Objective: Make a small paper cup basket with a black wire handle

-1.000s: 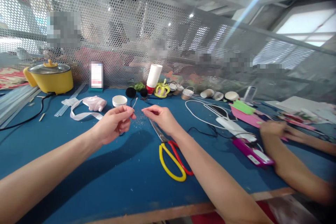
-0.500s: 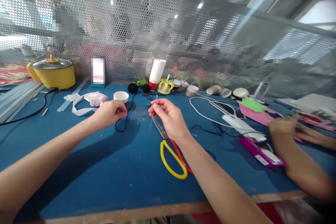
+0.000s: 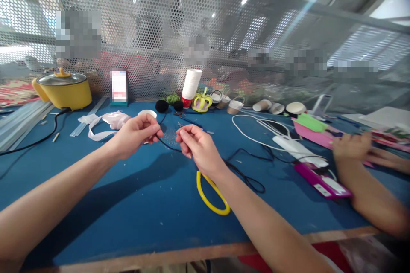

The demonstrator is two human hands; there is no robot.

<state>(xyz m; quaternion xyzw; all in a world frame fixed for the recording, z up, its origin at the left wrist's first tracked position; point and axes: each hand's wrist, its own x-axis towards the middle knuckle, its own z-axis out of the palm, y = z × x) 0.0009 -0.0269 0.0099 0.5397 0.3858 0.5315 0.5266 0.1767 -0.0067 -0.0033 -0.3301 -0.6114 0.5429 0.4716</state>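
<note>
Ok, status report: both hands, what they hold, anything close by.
Left hand pinched on black cord. Right hand pinched shut; what it holds too small to tell. Yellow-handled scissors lie under the right wrist. Another person's hand at far right.

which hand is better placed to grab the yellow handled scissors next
Right, probably. The scissors lie just under the right hand and its forearm, while the left hand sits farther off, pinching the black thread. The right hand's fingers look pinched too, so it must first let go.

We are seeing a yellow pot [image 3: 63,90] sitting at the far left, a stack of white cups [image 3: 191,84] standing by the mesh screen [image 3: 224,30], and a co-worker's arm [image 3: 368,187] resting on the blue table [image 3: 128,209].
</note>
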